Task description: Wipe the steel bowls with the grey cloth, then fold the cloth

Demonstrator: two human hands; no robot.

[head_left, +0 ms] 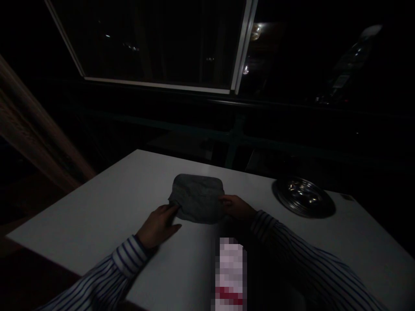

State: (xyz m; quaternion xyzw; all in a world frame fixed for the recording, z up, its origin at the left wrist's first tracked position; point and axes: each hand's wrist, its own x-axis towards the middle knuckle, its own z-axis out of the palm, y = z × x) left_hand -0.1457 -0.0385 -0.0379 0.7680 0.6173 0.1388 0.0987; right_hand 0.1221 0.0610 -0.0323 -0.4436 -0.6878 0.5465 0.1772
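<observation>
A dark grey cloth [198, 198] lies spread in a rounded rectangle on the white table [106, 194], with faint creases across it. At its lower left corner, the fingertips of my left hand [157, 224] rest on the bunched edge, while the thumb stretches out apart over the tabletop. My right hand [238, 208] has the right edge of the cloth pinched between thumb and fingers. Dim light hides the finer detail of both grips.
Stacked shiny metal plates [303, 196] stand on the table's far right. A small flat object [346, 197] lies by the back right corner. Behind is a dark window with a pale frame [155, 84]; a curtain [35, 129] hangs at left. A pixelated patch [231, 274] covers the lower middle.
</observation>
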